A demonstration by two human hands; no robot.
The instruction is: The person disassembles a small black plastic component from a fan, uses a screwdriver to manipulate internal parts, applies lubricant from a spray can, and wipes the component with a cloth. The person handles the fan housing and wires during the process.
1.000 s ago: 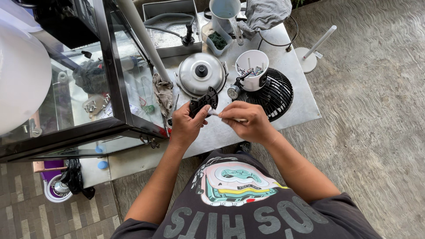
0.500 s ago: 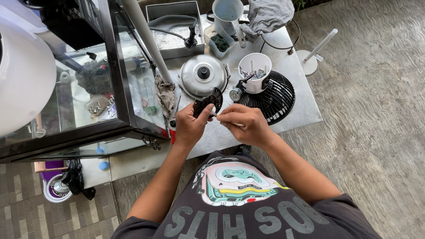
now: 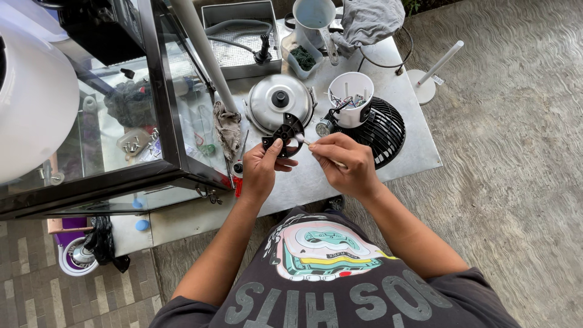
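Nearest the camera, the person's dark printed shirt (image 3: 322,273) fills the lower edge, both bare forearms reaching forward over the near rim of the metal counter (image 3: 419,155); the left hand (image 3: 262,170) is closed around a small black plastic part (image 3: 284,135), thumb pressed on its near face, holding it just above the counter; the right hand (image 3: 346,164) is closed in a pinch on a thin white stick (image 3: 313,147), whose pale tip touches the right side of the black part; just behind the hands a domed metal lid (image 3: 280,108) with a black knob lies on the counter, and beside it, to the right, a white cup (image 3: 350,100) holding small bits stands on the edge of a black fan grille (image 3: 382,130); a dirty rag (image 3: 227,129) hangs at the left rim of the counter, against a glass cabinet (image 3: 121,121) with a dark frame; farther back sit a small tub of green stuff (image 3: 302,59), a rectangular metal tray (image 3: 240,39) with a hose in it, a white jug (image 3: 314,15) and a grey cloth (image 3: 370,21); off the counter to the right, a white round base with a rod (image 3: 428,79) stands on the concrete floor (image 3: 516,152).
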